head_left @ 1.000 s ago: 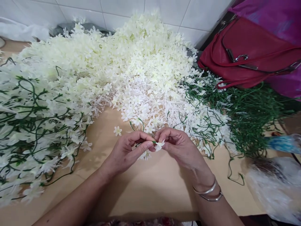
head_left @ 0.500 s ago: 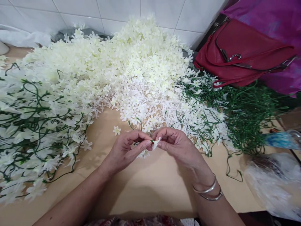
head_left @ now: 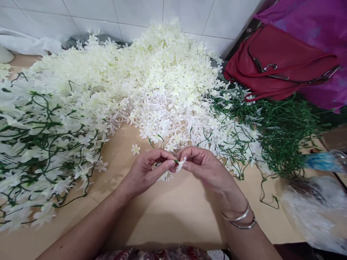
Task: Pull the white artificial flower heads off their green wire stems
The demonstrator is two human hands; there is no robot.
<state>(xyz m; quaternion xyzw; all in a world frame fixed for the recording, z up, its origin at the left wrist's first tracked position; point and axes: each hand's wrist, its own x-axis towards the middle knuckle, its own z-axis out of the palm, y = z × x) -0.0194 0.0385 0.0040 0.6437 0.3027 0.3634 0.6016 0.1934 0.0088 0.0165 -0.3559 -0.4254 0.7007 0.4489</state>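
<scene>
My left hand [head_left: 149,171] pinches a green stem [head_left: 176,161] between thumb and forefinger. Right beside it, my right hand [head_left: 204,168] has its fingertips closed on a small white flower [head_left: 181,164], whose base meets the stem tip. More white petals and part of a green stem show behind and below my fingers. One loose white flower [head_left: 135,149] lies on the table [head_left: 168,213], up and left of my left hand. Beyond both hands spreads a big heap of white flowers [head_left: 162,68].
Flowers on green stems [head_left: 46,144] are piled at the left. Green stems [head_left: 287,133] lie at the right below a red handbag [head_left: 284,61]. Clear plastic bags [head_left: 317,209] sit at the lower right. A tiled wall [head_left: 141,12] stands behind.
The white flower between my fingertips has tilted slightly and shows more of its petals. Both hands stay nearly in place, and the view has shifted a little.
</scene>
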